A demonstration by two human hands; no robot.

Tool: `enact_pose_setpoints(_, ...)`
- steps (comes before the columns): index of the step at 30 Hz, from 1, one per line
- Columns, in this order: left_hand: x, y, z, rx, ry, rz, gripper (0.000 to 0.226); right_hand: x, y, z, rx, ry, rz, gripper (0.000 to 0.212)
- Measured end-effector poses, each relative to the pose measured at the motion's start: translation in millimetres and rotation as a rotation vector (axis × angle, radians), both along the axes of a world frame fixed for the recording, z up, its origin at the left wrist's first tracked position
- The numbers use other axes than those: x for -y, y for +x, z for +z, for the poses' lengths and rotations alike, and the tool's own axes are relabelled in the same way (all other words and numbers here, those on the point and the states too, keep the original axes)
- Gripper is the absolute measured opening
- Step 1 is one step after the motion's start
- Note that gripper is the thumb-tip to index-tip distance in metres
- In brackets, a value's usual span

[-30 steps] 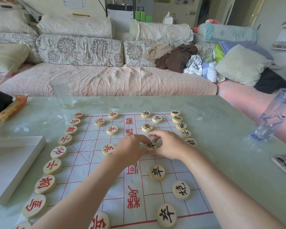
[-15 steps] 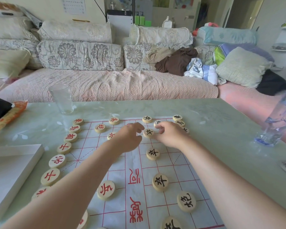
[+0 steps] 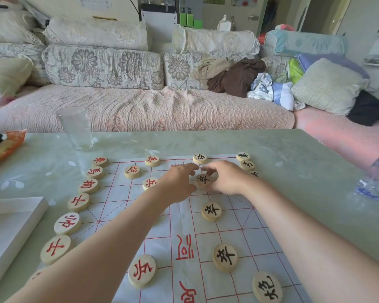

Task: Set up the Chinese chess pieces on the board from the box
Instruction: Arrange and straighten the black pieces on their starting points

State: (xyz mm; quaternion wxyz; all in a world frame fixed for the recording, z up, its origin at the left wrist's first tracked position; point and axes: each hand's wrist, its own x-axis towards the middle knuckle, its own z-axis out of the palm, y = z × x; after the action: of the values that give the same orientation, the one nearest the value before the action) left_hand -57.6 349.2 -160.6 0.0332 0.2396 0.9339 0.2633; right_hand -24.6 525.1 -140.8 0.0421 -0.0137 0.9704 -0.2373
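Hands: my left hand (image 3: 179, 182) lies loosely open over the middle of the board (image 3: 123, 206) and holds nothing. Its fingertips sit just beside the black soldier piece (image 3: 203, 179); I cannot tell whether they touch it. My right hand (image 3: 227, 180) has thumb and forefinger curled round that piece's right rim, which I judge to be a pinch. The piece lies flat on the board's black half, toward the far end.

Handling: a thick wooden disc, judged light, rigid and sturdy. It looks smooth enough to slide on the thin, paper-like board, which could crease or shift. It is best held by opposite edges of the rim.

Surroundings: two more black soldiers (image 3: 211, 211) lie nearer me. The red pieces (image 3: 67, 223) line the board's left edge. A white box (image 3: 7, 226) sits on the counter (image 3: 293, 171) at left, a clear glass (image 3: 74, 127) beyond, and a water bottle (image 3: 374, 184) well apart at right. A forearm could knock the neighbouring discs.
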Motion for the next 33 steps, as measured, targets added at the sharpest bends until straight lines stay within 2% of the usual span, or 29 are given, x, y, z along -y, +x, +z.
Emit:
enact_pose_setpoints(11,-8.4,-0.1,-6.1,-0.036,0.056,0.036,0.051,-3.0,0.0,-3.3,-0.031,-0.094,0.013,0.061)
enact_pose_setpoints(22,-4.4,-2.0,-4.4,0.013,0.074,0.048,0.042,-0.1,-0.4,-4.5,-0.027,-0.152,-0.009,0.063)
enact_pose_setpoints(31,-2.5,-0.4,2.7,0.041,0.061,0.000,0.052,-1.9,-0.9,0.6,-0.011,-0.170,-0.004,0.063)
enact_pose_setpoints(33,0.4,-1.4,6.0,0.025,0.078,-0.003,0.048,-5.0,-4.3,8.9,-0.033,-0.202,-0.033,0.058)
